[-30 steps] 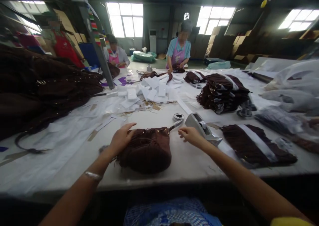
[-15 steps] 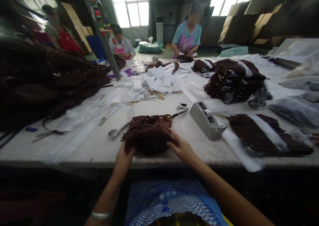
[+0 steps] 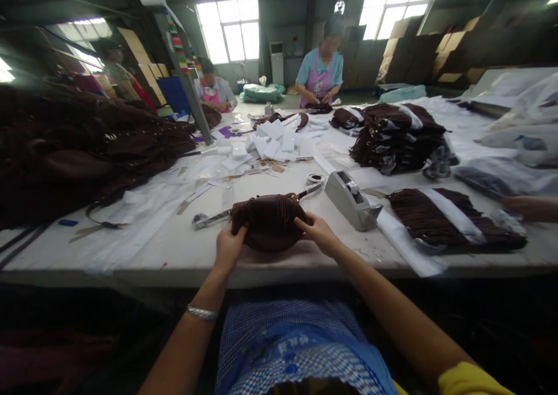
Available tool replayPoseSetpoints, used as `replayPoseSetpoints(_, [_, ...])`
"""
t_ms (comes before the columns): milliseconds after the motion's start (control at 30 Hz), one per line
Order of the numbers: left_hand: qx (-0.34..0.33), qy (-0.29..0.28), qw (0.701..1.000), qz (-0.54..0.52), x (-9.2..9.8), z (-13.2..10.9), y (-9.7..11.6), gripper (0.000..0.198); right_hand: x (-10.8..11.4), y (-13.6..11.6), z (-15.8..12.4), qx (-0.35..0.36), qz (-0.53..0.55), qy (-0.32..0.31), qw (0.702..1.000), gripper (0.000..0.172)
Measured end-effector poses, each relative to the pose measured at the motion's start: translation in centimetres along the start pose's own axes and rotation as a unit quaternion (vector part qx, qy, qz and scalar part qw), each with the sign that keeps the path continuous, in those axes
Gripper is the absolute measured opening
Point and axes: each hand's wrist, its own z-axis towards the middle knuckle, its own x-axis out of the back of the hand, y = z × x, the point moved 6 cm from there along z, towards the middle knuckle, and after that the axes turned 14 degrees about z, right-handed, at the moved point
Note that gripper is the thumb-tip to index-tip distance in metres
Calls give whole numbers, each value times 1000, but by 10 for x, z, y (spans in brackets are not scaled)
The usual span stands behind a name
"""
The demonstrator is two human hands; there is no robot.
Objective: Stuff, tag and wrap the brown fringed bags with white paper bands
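Note:
A dark brown fringed bag (image 3: 271,225) is held at the table's front edge, its smooth rounded base tipped up toward me. My left hand (image 3: 229,245) grips its left end, thumb on the near face and the other fingers out of sight beneath. On the right end, my right hand (image 3: 320,233) holds it the same way. The bag's wrapped strap (image 3: 210,218) sticks out to the left, and another wrapped strap end (image 3: 314,183) lies to the right behind it. Close by on the right stands a grey tape dispenser (image 3: 352,200).
Flat fringed bags banded with white paper (image 3: 453,218) lie at right, a stack of them (image 3: 399,136) behind. White paper pieces (image 3: 272,141) cover mid-table. A large heap of brown bags (image 3: 82,157) fills the left. A co-worker's hand (image 3: 534,208) reaches in from the right.
Both hands have tilted the bag, so its smooth base now faces me instead of its fringed side. The co-worker's hand at the right edge has come further into view.

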Motion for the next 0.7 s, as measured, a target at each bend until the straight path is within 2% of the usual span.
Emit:
replayPoseSetpoints(133, [31,-94,995,-34,3,-10,-6,61,14,8,1,-14,26,-65,997,43])
replayPoseSetpoints(233, [29,-126,990,-54,7,-18,-3,60,25,18,5,-36,29,-48,998,42])
replayPoseSetpoints(333, [12,-70,995,-65,8,-22,1,60,28,24,7,-45,29,-21,998,45])
replayPoseSetpoints(433, [-19,38,999,-31,7,-24,2,67,28,24,7,-30,11,-11,999,45])
replayPoseSetpoints(500, [-32,87,996,10,4,-24,1,65,29,23,5,-24,-10,-23,999,44])
replayPoseSetpoints(600, [-35,82,995,50,-1,-20,-5,51,30,23,2,-38,3,-75,996,44])
replayPoseSetpoints(700, [-28,55,996,67,0,-15,-14,47,38,21,2,-39,7,-50,998,45])
